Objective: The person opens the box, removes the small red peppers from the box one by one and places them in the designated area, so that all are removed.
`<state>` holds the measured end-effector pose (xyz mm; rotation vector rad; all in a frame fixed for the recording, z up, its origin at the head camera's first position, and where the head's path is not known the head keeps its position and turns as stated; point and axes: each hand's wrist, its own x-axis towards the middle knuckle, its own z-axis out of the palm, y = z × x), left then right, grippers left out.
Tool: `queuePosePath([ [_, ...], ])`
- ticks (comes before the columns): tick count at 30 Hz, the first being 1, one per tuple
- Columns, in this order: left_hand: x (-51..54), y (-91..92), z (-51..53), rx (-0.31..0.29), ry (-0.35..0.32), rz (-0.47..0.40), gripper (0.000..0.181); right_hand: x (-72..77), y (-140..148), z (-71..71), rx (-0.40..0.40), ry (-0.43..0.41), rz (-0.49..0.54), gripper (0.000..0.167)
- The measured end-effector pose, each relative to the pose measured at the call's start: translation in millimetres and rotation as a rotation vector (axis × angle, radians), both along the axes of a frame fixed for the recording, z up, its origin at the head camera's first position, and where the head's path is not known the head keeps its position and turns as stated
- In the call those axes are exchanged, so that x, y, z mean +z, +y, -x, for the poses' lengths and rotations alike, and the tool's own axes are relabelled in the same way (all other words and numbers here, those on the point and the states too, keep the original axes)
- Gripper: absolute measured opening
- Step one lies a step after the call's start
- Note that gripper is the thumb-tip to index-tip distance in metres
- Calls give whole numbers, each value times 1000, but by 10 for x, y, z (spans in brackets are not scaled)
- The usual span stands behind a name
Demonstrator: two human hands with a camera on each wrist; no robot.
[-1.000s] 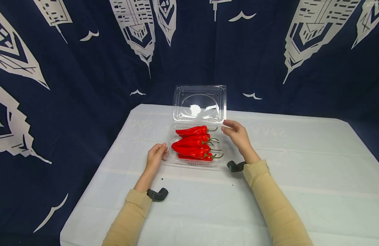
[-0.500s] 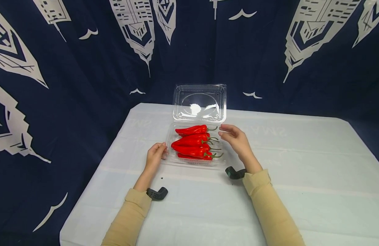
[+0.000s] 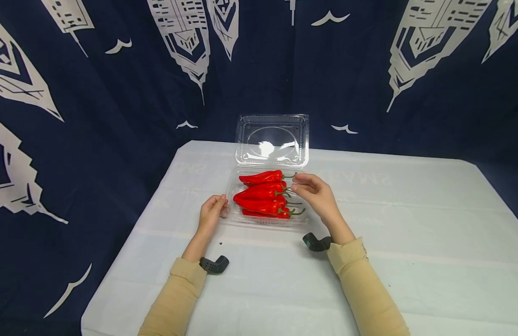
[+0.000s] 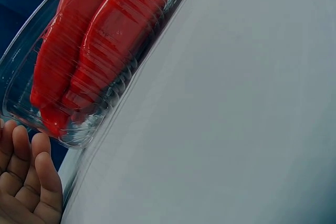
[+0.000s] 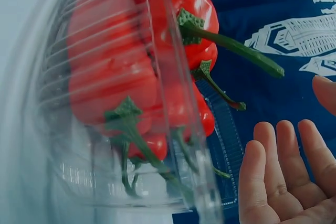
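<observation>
While the head view shows the peppers point(image 3: 261, 193) inside the clear box point(image 3: 263, 222), only the wrist views show the fingers point(image 5: 286, 166) well: the left hand point(image 3: 210, 212) bends them slightly at the box's left end, the right hand point(image 3: 318, 193) has thumb point(image 5: 327, 94) and fingers apart near the stems point(image 5: 236, 51). Below is a white table point(image 3: 250, 284); behind hangs a navy curtain point(image 3: 292, 70).

Head view, high, forward and down, wrist views, low, close (both showing peppers point(image 3: 261, 192))
</observation>
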<state>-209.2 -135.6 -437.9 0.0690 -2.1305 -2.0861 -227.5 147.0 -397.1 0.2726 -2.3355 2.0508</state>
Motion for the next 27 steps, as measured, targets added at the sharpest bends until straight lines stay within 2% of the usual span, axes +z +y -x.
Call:
queuePosePath([
  [7, 3, -14, 4, 7, 0, -1, 24, -25, -51, -20, 59, 35, 19, 40],
  [14, 7, -14, -18, 4, -1, 6, 26, -43, -100, -49, 120, 41, -35, 34],
  [27, -10, -4, -4, -8, 12, -3, 26, -60, -121, -70, 106, 45, -162, 30],
])
